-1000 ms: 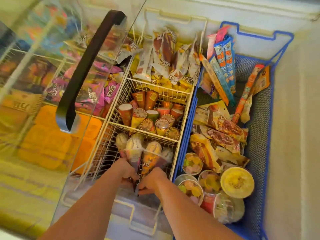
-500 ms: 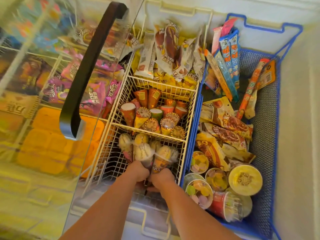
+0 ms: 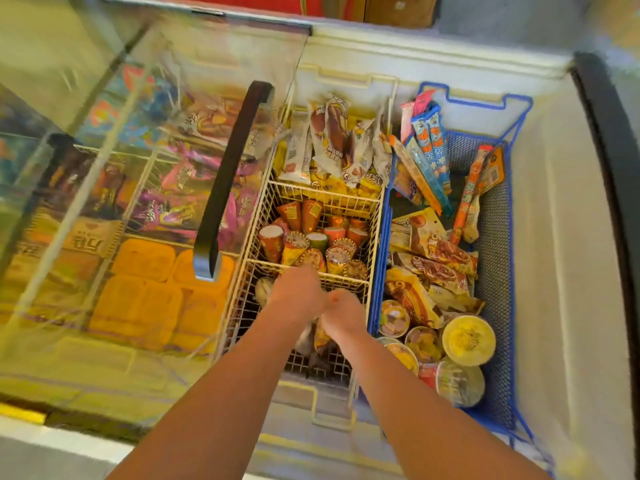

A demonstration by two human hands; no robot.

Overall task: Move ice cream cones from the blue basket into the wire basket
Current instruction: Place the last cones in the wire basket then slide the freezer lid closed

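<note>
The white wire basket (image 3: pixel 375 237) sits in the freezer's middle, split into compartments. My left hand (image 3: pixel 298 294) and my right hand (image 3: pixel 343 315) are side by side over its near compartment, fingers curled down onto the clear-wrapped ice cream cones (image 3: pixel 318 337) lying there. The hands hide most of those cones. One cone head (image 3: pixel 265 289) shows left of my left hand. Several upright paper-wrapped cones (image 3: pixel 311 244) fill the middle compartment. To the right, the blue basket (image 3: pixel 495 237) holds wrapped bars, tubes and lidded cups (image 3: pixel 467 339).
The freezer's sliding glass lid with a black handle (image 3: pixel 228 188) covers the left side, over pink packs and orange tubs. Wrapped bars (image 3: pixel 332 147) fill the wire basket's far compartment. The white freezer wall (image 3: pixel 561 237) rises on the right.
Both hands have moved forward from the cone tips to over the cone heads, near the divider wire. The camera has pulled back and tilted up, showing more of the freezer.
</note>
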